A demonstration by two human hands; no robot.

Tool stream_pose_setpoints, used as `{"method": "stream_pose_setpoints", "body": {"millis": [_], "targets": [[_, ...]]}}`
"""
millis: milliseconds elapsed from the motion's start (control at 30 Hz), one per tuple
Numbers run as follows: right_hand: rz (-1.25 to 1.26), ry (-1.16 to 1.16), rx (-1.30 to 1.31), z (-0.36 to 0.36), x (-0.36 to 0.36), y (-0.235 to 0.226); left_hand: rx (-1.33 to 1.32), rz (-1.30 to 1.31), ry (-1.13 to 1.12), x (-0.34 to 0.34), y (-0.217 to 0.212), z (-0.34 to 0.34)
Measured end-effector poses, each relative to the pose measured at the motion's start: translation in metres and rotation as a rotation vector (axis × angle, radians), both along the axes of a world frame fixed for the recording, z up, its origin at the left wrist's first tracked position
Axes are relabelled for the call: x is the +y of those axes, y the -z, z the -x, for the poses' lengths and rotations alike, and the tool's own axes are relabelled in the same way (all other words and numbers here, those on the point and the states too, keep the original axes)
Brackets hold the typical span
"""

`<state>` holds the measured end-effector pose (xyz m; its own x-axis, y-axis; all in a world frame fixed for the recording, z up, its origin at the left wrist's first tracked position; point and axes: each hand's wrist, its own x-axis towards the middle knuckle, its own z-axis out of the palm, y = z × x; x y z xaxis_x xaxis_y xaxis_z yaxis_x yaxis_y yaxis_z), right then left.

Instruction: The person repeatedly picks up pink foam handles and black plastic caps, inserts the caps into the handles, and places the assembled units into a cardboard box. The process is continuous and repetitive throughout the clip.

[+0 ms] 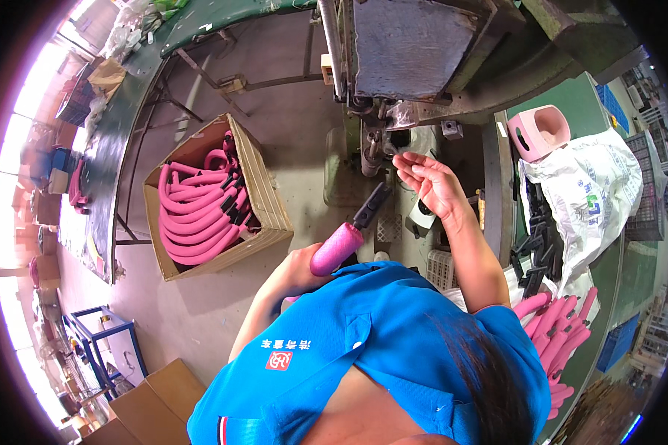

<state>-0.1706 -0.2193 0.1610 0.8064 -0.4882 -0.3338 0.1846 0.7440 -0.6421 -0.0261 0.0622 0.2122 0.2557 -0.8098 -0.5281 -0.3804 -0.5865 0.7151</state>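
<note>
My left hand [298, 268] is wrapped round a pink foam-covered tube [337, 249] held close to my body. A black plastic fitting [372, 205] sticks out of the tube's far end, tilted up toward the machine. My right hand [432, 184] is raised beside the machine's metal tooling [372, 148], with thumb and fingertips brought together. Whatever lies between those fingertips, if anything, is too small to make out. The tube's other end is hidden behind my hand and blue shirt.
A cardboard box [276, 216] of curved pink tubes [200, 215] stands on the floor to the left. The green machine [416, 48] rises ahead. On the right bench are black fittings [538, 252], a white sack [597, 185], a pink plastic shell [528, 141] and more pink tubes [560, 330].
</note>
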Motion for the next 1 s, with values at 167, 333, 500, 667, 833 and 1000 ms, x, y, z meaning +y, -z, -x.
{"method": "stream_pose_setpoints", "body": {"millis": [167,333,500,667,833,1000], "targets": [[0.128,-0.004,0.157,-0.008,-0.013,0.013,0.003,0.024,-0.038,0.005,-0.004,0.002],[0.403,-0.142,0.437,-0.042,-0.043,0.059,0.035,0.030,-0.100,0.014,-0.001,0.006],[1.053,-0.244,0.811,-0.075,-0.050,0.109,0.062,0.033,-0.173,0.024,0.002,0.009],[1.487,-0.250,1.040,-0.082,-0.049,0.119,0.060,0.020,-0.235,0.033,0.004,0.012],[1.568,-0.028,0.778,-0.061,-0.045,0.105,0.055,0.021,-0.258,0.039,0.005,0.008],[0.532,-0.452,0.360,0.004,0.006,-0.002,0.061,0.031,-0.068,0.032,-0.008,0.001]]}}
